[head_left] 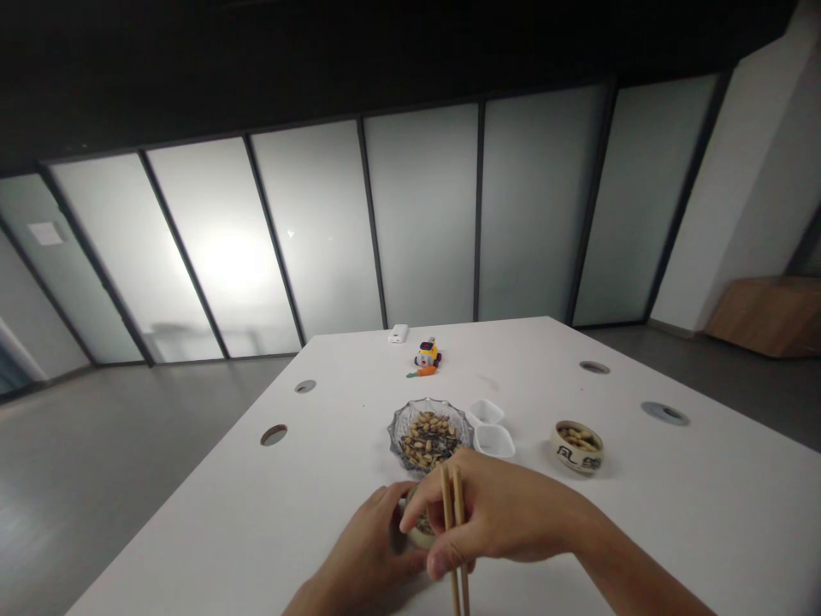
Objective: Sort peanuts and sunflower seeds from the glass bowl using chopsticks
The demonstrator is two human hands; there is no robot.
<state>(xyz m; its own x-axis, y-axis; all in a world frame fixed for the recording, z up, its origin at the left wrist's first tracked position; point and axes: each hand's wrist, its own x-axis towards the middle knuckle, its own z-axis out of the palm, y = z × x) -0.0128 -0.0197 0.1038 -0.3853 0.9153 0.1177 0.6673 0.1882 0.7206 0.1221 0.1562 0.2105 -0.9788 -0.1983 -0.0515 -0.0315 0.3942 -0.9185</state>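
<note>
My right hand (484,505) grips a pair of wooden chopsticks (455,522), which stand almost upright in the view. My left hand (372,547) is curled round the side of a small pale bowl (422,539) on the table. Bits of something brownish show inside that bowl, but my right hand covers much of it. Just beyond both hands stands a scalloped glass bowl (398,428) with tan nuts and dark seeds (428,439) in it.
Right of the glass bowl sit two white plastic cups (493,442). Farther right is a cream bowl with dark characters (577,458), holding tan pieces. A yellow toy vehicle (428,352), an orange carrot-shaped item (423,372) and a white device (398,334) lie toward the table's far edge.
</note>
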